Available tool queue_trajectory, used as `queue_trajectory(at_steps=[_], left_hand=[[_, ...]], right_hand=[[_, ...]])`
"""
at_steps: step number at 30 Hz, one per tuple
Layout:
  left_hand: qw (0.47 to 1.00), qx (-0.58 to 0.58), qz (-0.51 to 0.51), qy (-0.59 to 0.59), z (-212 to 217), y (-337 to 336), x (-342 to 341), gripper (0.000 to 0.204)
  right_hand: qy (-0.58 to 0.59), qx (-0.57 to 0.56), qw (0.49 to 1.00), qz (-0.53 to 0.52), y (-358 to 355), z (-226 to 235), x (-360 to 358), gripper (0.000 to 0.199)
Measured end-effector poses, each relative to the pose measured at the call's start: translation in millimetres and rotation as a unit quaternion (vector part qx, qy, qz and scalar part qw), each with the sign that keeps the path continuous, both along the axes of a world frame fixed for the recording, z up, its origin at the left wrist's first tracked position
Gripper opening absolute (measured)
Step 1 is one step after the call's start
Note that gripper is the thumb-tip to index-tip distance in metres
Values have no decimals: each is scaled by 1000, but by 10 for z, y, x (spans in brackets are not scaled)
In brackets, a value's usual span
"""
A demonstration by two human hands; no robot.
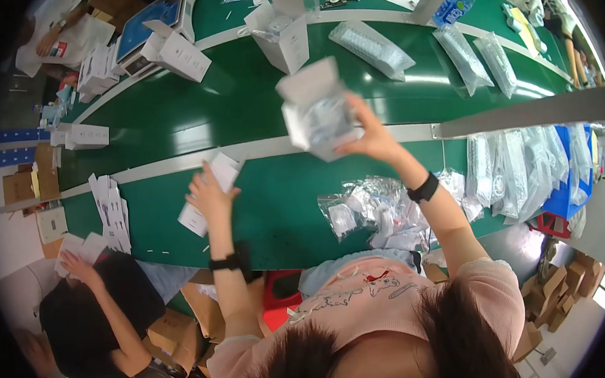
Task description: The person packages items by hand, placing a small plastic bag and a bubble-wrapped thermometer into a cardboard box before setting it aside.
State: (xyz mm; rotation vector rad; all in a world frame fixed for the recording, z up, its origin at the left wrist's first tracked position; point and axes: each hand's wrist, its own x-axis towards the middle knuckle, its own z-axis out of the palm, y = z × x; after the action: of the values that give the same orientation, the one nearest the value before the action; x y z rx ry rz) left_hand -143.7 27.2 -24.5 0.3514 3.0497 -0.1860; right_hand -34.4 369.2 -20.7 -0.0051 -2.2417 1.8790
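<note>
My right hand [372, 133] is closed on the side of a white box [299, 130], which it holds up over the metal rail with its flaps open. Clear plastic-wrapped contents show inside; the box is a little blurred. Over a narrow white paper or carton piece [193, 220] on the green table lies my left hand [211, 194], fingers spread across it. Whether that piece is a folded leaflet or a flat carton I cannot tell. Near my right forearm sits a pile of small clear bags [380, 208] with white parts in them.
Beyond the rail, the green belt carries open white boxes [286, 41] and bubble-wrap sleeves [371, 49]. More sleeves [512, 169] hang by a blue bin [564, 190] at right. Leaflets [112, 214] lie at left, beside a co-worker in black [82, 327]. A metal bar [526, 113] juts in from the right.
</note>
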Motion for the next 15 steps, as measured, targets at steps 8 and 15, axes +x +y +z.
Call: queue_trajectory(at_steps=[8,15], left_hand=[[924,290,29,-245,119,-36,444,102],[967,211,30,-139,-54,-139,210,82]], right_hand=[[220,-48,901,-372,1584,83,-1076,81],[136,68,891,-427,2133,-587,-1225,80]])
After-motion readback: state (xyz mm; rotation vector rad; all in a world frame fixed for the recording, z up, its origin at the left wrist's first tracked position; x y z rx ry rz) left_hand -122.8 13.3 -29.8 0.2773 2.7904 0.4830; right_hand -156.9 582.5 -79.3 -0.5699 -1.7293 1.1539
